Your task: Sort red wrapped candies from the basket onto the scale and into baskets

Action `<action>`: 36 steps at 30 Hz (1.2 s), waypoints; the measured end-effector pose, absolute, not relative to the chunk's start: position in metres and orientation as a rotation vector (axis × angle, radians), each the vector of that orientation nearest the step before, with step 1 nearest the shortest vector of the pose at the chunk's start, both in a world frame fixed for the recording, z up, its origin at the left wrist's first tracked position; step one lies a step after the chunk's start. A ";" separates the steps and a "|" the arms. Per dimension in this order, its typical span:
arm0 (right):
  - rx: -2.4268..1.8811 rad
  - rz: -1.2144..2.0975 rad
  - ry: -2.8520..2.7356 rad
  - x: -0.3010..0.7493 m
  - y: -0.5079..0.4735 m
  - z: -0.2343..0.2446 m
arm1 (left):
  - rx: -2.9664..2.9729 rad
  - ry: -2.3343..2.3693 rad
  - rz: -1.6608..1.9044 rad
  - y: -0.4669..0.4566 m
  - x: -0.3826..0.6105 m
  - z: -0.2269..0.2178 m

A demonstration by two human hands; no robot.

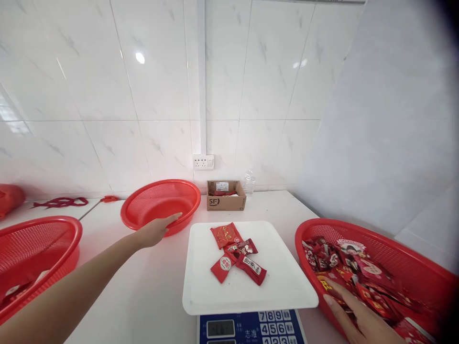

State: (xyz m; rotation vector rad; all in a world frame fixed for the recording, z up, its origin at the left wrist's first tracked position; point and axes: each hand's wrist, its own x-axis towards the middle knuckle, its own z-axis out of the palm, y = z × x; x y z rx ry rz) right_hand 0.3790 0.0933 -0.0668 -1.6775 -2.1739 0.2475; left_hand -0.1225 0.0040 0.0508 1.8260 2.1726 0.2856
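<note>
My left hand (156, 231) is at the near rim of a round red plastic basket (134, 212). One digit reaches over the rim to the inside, while the others curl lower against the outside, partly hidden. On the right, my right hand (362, 315) lies over red snack packets (376, 272) in a second red basket (423, 258). Its thumb and forefinger are stretched out and slightly apart, near a packet with yellow lettering; the other fingers are not clear. Between my hands, several red packets (225, 235) lie on the white tray (283, 286) of a blue digital scale (251, 329).
A small cardboard box (225, 204) with red things inside stands near the wall, beside a clear plastic bottle (249, 181). Another red basket (68, 234) is at the left. A dark red strap (64, 202) lies behind it. A socket (203, 162) is on the tiled wall.
</note>
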 end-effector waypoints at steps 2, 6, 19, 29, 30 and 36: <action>-1.652 0.245 -2.195 0.378 0.093 -0.066 | 1.838 2.141 0.356 0.004 -0.123 0.047; -1.618 0.203 -2.179 0.375 0.089 -0.059 | 1.847 2.107 0.491 0.007 -0.118 0.043; -1.778 0.295 -2.122 0.363 0.074 -0.027 | 2.224 1.815 0.412 0.010 0.026 0.035; -1.893 0.403 -2.107 0.360 0.071 -0.023 | 2.122 2.033 0.457 0.027 0.010 0.047; -1.887 0.393 -2.103 0.359 0.071 -0.023 | 2.100 2.114 0.486 0.033 -0.002 0.052; -1.897 0.380 -2.091 0.356 0.069 -0.018 | 2.025 2.362 0.484 0.063 -0.051 0.063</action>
